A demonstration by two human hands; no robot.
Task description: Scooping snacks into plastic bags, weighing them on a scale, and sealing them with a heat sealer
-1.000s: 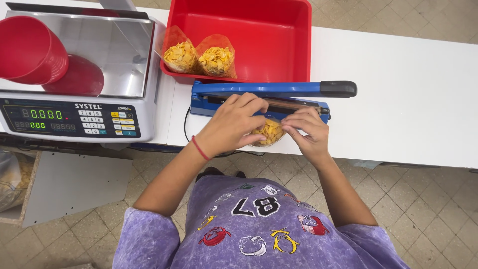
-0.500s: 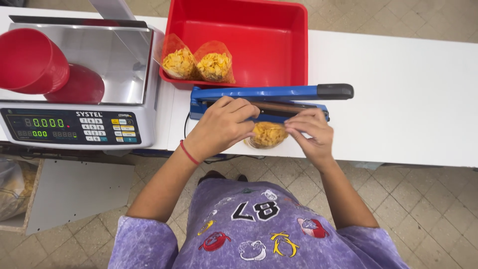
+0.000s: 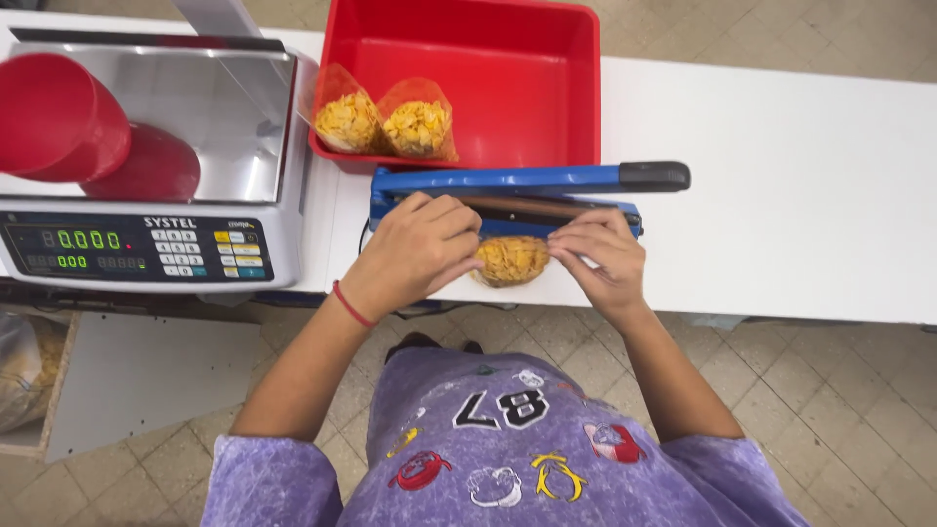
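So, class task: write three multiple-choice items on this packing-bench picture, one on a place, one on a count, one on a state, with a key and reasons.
1. Where does the small bag of yellow snacks held by both hands lie?
A. in the red tub
B. at the front of the blue sealer
C. on the scale pan

2. How many filled bags sit in the red tub?
A. two
B. four
C. none

3. How does the arm of the blue sealer stand?
A. taken off
B. pressed flat by a hand
C. raised, with no hand on its black handle

Key: 1 B, the left hand and right hand pinch it against the sealer's front. 2 A, two lean in the tub's left corner. 3 C, the arm sits above the base, both hands below.
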